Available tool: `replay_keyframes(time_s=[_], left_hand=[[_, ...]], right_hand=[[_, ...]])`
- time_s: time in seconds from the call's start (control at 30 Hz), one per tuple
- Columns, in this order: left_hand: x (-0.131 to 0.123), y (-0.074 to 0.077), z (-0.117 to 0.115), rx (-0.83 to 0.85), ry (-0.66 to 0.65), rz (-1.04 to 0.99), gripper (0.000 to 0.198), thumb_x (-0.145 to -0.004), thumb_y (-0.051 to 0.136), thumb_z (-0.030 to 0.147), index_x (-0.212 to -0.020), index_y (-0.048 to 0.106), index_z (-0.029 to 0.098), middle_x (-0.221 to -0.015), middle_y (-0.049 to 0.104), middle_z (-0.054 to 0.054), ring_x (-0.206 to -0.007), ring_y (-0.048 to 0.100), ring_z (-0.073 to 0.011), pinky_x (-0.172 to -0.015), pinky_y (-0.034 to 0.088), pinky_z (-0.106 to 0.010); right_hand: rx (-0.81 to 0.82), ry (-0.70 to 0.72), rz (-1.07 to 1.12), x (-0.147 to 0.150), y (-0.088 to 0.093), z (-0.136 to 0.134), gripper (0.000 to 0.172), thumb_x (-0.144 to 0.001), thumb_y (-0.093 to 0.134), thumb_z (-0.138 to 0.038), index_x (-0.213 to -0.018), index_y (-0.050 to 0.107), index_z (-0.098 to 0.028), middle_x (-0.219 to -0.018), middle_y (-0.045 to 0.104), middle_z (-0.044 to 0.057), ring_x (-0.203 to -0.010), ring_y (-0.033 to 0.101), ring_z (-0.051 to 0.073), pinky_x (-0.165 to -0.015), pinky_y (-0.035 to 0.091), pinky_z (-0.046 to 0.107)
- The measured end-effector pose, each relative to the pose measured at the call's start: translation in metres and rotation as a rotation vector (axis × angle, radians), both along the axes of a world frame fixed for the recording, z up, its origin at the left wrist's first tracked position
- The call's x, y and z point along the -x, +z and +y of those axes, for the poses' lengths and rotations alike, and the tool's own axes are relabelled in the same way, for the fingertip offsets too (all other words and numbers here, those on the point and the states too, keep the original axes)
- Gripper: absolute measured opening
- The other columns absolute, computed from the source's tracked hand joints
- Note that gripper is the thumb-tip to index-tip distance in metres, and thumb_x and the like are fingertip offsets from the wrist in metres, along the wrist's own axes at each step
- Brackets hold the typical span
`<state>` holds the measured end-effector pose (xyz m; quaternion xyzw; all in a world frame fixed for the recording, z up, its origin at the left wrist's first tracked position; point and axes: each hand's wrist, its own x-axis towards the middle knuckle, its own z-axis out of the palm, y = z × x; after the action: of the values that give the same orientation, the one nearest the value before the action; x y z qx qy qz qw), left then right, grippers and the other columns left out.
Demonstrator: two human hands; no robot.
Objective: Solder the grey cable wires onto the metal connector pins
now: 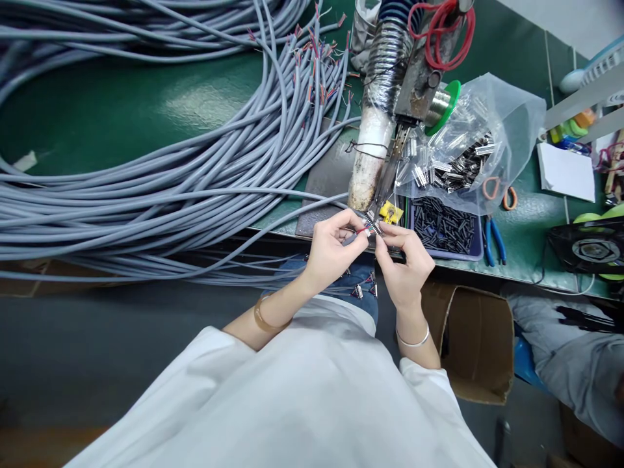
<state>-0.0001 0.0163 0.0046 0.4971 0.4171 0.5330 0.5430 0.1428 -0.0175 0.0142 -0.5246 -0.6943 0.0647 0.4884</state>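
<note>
Pinching gray cable end (349, 240) in left hand (336, 252) with a narrow grip, showing thin colored wires (363, 230) at the fingertips. Holding small metal connector (374, 224) in right hand (405, 263), again with a narrow grip, between thumb and fingers. Working at the near edge of the green bench (205, 97), just below taped hose nozzle (369, 153). Holding wires and connector close up against each other; cannot tell whether joined, too small and partly covered by fingers.

Judging progress: only partway through. Looks done: a few wired connectors (358, 291) lying over the lap, below the hands. Looks left: large gray cable bundle (234, 162) across the bench, with colored wire ends (316, 65) fanned out and apparently without connectors; many loose connectors (458, 166) inside clear plastic bag (521, 107). Can also see short black pieces (441, 224) filling purple tray (458, 257), just right of the hands, with blue-handled pliers (496, 240) beside. Cannot tell exact counts.
</note>
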Motion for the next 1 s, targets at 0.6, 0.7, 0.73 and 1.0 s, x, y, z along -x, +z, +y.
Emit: replay_keyframes(time_s=[0.6, 0.7, 0.73, 1.0], left_hand=[[-0.001, -0.004, -0.001, -0.105, 0.071, 0.161, 0.008, -0.081, 0.066, 0.013, -0.074, 0.062, 0.016, -0.07, 0.061, 0.003, -0.057, 0.049, -0.0058, -0.055, 0.042, -0.017], [-0.002, -0.003, -0.001, -0.122, 0.077, 0.145, 0.008, -0.081, 0.066, 0.012, -0.074, 0.062, 0.016, -0.071, 0.062, 0.003, -0.056, 0.05, -0.0056, -0.055, 0.042, -0.017], [-0.002, -0.002, -0.001, -0.131, 0.078, 0.136, 0.008, -0.08, 0.066, 0.012, -0.075, 0.062, 0.016, -0.072, 0.063, 0.003, -0.057, 0.051, -0.0056, -0.055, 0.043, -0.017], [0.0, 0.006, 0.002, -0.03, 0.026, 0.022, 0.009, -0.076, 0.068, 0.013, -0.071, 0.061, 0.015, -0.07, 0.062, 0.002, -0.058, 0.055, -0.0061, -0.054, 0.045, -0.015]], right_hand=[[0.039, -0.031, -0.072, 0.004, 0.005, 0.006, 0.016, -0.088, 0.066, -0.011, -0.08, 0.058, -0.023, -0.099, 0.075, 0.004, -0.094, 0.072, 0.017, -0.084, 0.059, 0.032], [0.029, -0.041, -0.063, 0.005, 0.007, 0.006, 0.015, -0.088, 0.067, -0.012, -0.081, 0.061, -0.024, -0.098, 0.075, 0.003, -0.094, 0.073, 0.017, -0.084, 0.059, 0.033], [0.026, -0.045, -0.061, 0.005, 0.008, 0.006, 0.014, -0.089, 0.068, -0.013, -0.082, 0.062, -0.024, -0.098, 0.075, 0.003, -0.093, 0.073, 0.017, -0.084, 0.06, 0.033], [0.006, -0.022, -0.123, 0.002, 0.011, 0.001, 0.014, -0.089, 0.067, -0.012, -0.084, 0.062, -0.023, -0.103, 0.076, 0.005, -0.093, 0.074, 0.016, -0.083, 0.061, 0.03]])
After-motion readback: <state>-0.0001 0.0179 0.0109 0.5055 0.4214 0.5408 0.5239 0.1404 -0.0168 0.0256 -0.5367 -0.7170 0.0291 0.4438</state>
